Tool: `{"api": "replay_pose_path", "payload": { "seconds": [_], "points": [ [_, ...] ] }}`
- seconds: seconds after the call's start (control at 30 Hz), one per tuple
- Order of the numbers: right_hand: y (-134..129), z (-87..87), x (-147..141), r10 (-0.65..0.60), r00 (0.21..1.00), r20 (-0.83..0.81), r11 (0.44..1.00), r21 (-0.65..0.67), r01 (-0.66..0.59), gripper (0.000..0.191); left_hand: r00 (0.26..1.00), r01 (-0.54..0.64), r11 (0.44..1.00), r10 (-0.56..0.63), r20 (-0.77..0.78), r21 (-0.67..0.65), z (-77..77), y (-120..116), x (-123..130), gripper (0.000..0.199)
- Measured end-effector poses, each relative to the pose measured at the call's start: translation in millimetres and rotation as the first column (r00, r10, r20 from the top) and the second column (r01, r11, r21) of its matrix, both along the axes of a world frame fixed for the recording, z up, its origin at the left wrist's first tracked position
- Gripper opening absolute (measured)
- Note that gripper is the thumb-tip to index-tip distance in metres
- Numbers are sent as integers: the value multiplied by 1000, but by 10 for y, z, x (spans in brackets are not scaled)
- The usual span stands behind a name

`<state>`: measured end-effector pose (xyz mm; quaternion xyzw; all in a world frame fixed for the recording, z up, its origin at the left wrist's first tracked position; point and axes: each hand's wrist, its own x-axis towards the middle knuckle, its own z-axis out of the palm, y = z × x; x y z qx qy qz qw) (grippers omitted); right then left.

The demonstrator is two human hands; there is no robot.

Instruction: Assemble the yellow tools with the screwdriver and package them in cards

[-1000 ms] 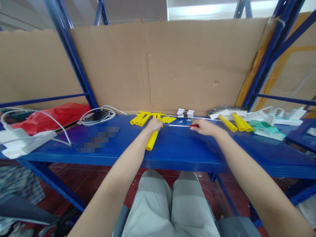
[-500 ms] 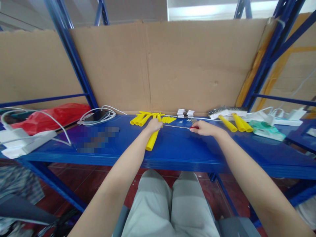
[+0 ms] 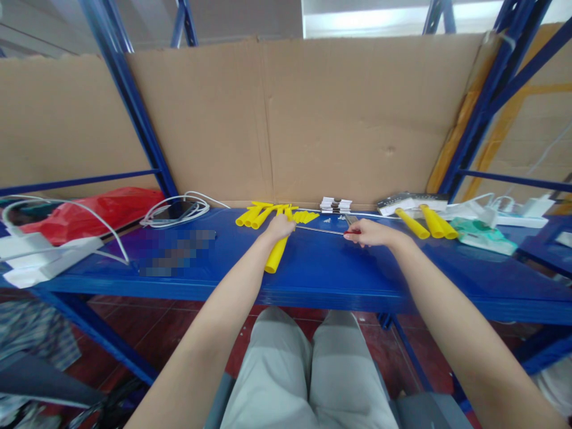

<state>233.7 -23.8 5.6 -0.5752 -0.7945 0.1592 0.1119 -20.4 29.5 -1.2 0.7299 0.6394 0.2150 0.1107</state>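
Observation:
My left hand (image 3: pixel 281 227) is closed around a yellow tube (image 3: pixel 276 257) that lies on the blue bench with its open end toward me. My right hand (image 3: pixel 367 232) grips the red handle of a screwdriver (image 3: pixel 322 230). Its long thin shaft runs left to the yellow piece at my left fingers; where the tip meets it is hidden. Behind my left hand lie several more yellow tubes (image 3: pixel 257 217) and a row of small flat yellow pieces (image 3: pixel 305 217). Tiny light-coloured parts (image 3: pixel 328 221), perhaps screws, sit just beyond the shaft.
White stacked pieces (image 3: pixel 335 205) stand near the cardboard wall (image 3: pixel 330 119). To the right are yellow tubes (image 3: pixel 412 224) and a green packet (image 3: pixel 485 236). A coiled white cable (image 3: pixel 196 208), a red bag (image 3: pixel 107 208) and a power strip (image 3: pixel 53 262) occupy the left side.
Almost nothing differs. My right hand and the screwdriver have shifted very slightly; both hands keep their hold.

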Motion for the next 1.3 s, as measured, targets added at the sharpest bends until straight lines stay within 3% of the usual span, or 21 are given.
{"api": "replay_pose_path", "payload": {
  "seconds": [0.27,0.47,0.7,0.87,1.3],
  "points": [
    [24,-9,16,-24,999,39,1000,1,24,26,1000,5,1000,-5,-7,-4,12,-26,17,31],
    [61,-19,59,-40,991,126,996,90,29,26,1000,26,1000,-26,7,-9,18,-32,22,29],
    [89,-10,120,-144,964,225,985,130,117,27,1000,17,1000,-17,10,-12,43,-63,31,28],
    [131,-36,170,-193,954,229,974,163,158,25,1000,23,1000,-23,12,-14,31,-46,29,28],
    [245,-155,284,-179,961,212,967,217,132,15,998,50,999,-50,36,-12,18,-61,32,27]
  ]
}}
